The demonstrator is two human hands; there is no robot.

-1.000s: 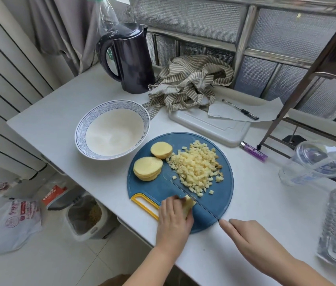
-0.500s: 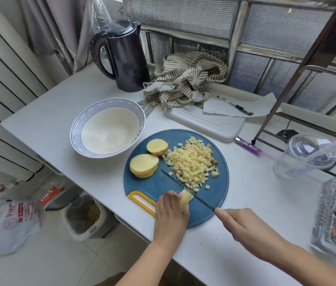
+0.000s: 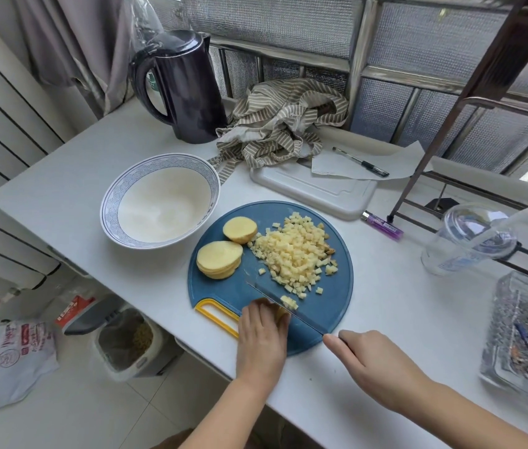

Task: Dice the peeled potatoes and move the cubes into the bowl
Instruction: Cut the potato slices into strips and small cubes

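Blue cutting board [image 3: 337, 306], yellow cubes [image 3: 295, 254], blue-patterned bowl [image 3: 112, 202].

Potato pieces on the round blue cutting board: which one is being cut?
The pale yellow piece under the left hand, against the steel knife; the stacked slices and rounded end piece lie untouched.

Your left hand [image 3: 261, 338] and right hand [image 3: 369, 361] are both bare. Each runs back into a bare forearm, the left forearm [image 3: 223, 413] and the right forearm [image 3: 444, 409] uncovered right to the lower edge of view. A brownish patch [image 3: 171, 441] under your left forearm is too blurred to identify.
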